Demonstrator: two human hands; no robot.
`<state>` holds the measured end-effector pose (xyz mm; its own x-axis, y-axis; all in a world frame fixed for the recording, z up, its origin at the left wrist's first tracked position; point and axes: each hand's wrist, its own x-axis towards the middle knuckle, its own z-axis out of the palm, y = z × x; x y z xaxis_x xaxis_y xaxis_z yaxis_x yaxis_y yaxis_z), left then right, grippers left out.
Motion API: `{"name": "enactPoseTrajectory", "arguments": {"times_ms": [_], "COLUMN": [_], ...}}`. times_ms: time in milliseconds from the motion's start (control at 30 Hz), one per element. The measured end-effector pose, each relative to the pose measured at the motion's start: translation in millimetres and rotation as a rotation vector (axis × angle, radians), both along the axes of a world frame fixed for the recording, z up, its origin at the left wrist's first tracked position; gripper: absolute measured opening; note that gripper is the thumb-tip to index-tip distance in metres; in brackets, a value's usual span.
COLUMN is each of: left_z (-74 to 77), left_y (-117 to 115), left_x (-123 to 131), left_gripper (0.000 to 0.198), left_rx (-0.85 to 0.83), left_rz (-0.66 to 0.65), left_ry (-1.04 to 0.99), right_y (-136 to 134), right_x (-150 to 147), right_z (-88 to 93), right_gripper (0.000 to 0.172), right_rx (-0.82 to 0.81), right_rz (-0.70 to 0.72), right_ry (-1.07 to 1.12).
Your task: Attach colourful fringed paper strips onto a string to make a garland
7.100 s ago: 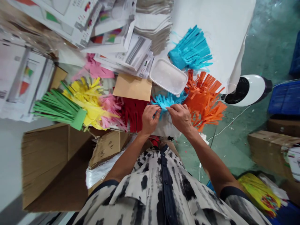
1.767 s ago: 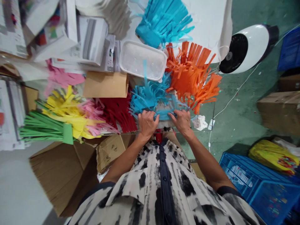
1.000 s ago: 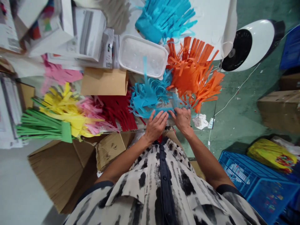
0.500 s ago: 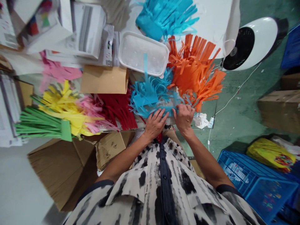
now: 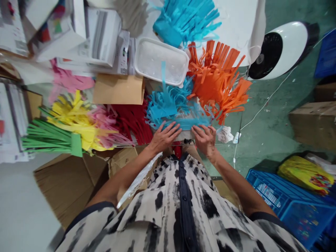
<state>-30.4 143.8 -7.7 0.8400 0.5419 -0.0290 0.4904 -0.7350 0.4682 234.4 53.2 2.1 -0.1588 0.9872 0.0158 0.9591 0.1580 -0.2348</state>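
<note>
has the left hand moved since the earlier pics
Yes. The left hand has slid sideways toward the red paper fringe. Judged against the white plastic tub, it sat right of the tub's middle before and is now about level with it.

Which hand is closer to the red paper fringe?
The left hand is nearer, just beside the red paper fringe. The right hand is farther away, past the left hand, on the blue paper fringe.

Blue cut-paper fringe (image 5: pixel 168 110) — strips splayed, tangled;
</note>
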Motion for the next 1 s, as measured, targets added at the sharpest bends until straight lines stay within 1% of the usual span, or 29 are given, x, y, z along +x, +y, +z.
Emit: {"name": "enactPoseTrajectory", "arguments": {"times_ms": [67, 100, 133, 200, 233, 267, 300, 367, 400, 467, 500, 567, 667, 733, 800, 900, 1000], "left_z": [6.0, 10.2, 14.6, 22.0, 23.9, 24.0, 22.4, 15.0, 10.2, 1.1, -2.4, -6.7, -8.4, -8.7, -8.7, -6.9, -2.4], "left_y": [8, 10, 10, 6, 2, -2, -6, -11, -12, -11, -10, -8, -6, -6, -7, -6, -3], "left_x": [-19, -26, -30, -27, -21, -11, 1, 27, 39, 56, 61, 64, 63, 63, 63, 57, 44], "left_gripper": [0.046, 0.04, 0.033, 0.023, 0.021, 0.02, 0.021, 0.028, 0.031, 0.034, 0.034, 0.034, 0.033, 0.031, 0.029, 0.029, 0.028], "left_rx": [0.021, 0.04, 0.065, 0.119, 0.136, 0.141, 0.129, 0.067, 0.046, 0.047, 0.059, 0.072, 0.052, 0.044, 0.03, -0.003, -0.034], "left_rz": [0.0, 0.036, 0.101, 0.255, 0.297, 0.304, 0.257, 0.124, 0.094, 0.101, 0.119, 0.147, 0.17, 0.19, 0.186, 0.179, 0.268], "left_ry": [-0.018, -0.022, -0.026, -0.049, -0.074, -0.1, -0.132, -0.166, -0.166, -0.151, -0.143, -0.129, -0.119, -0.124, -0.125, -0.097, -0.071], "right_y": [4, 6, 7, 11, 13, 16, 18, 22, 24, 27, 28, 30, 32, 33, 34, 34, 35], "right_x": [1, 1, 1, 2, 3, 5, 6, 9, 10, 10, 10, 7, 1, -3, -5, 1, 11], "right_z": [0.6, 0.8, 0.9, 0.4, -0.1, -0.9, -1.7, -3.7, -4.6, -5.9, -6.0, -4.6, 1.0, 4.9, 7.0, 6.5, 5.7], "right_gripper": [0.035, 0.033, 0.031, 0.028, 0.026, 0.024, 0.023, 0.022, 0.021, 0.022, 0.022, 0.023, 0.021, 0.019, 0.021, 0.024, 0.025], "right_rx": [0.021, 0.022, 0.019, 0.011, 0.013, 0.021, 0.035, 0.062, 0.069, 0.065, 0.062, 0.066, 0.072, 0.046, 0.016, -0.016, -0.045], "right_rz": [0.007, 0.007, 0.006, 0.016, 0.026, 0.04, 0.056, 0.092, 0.108, 0.126, 0.124, 0.096, 0.038, 0.032, 0.051, 0.065, -0.009], "right_ry": [0.004, 0.007, 0.012, 0.021, 0.023, 0.024, 0.023, 0.018, 0.017, 0.018, 0.021, 0.031, 0.057, 0.07, 0.068, 0.05, 0.065]}}
